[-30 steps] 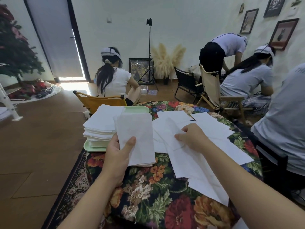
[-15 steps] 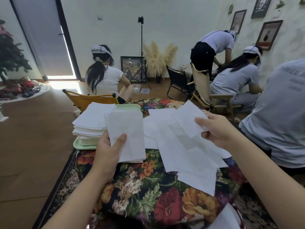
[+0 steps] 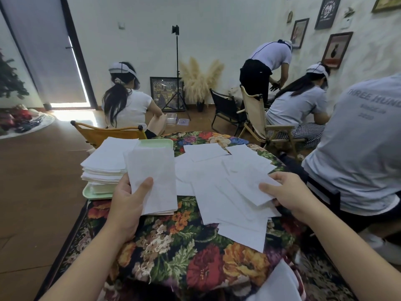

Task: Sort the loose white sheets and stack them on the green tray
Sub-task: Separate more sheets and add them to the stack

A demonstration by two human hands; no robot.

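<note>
At far left, a pile of white sheets sits on the green tray. Just right of it, the left hand grips a small held bundle, thumb across its front. Loose sheets overlap on the floral tablecloth. The right hand pinches one sheet by its right edge.

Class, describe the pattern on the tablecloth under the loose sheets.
Bright flowers on a dark ground; the tablecloth shows best in the head view.

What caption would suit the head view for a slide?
Left hand holds gathered sheets while right hand pinches a loose sheet, beside the stacked green tray.
</note>
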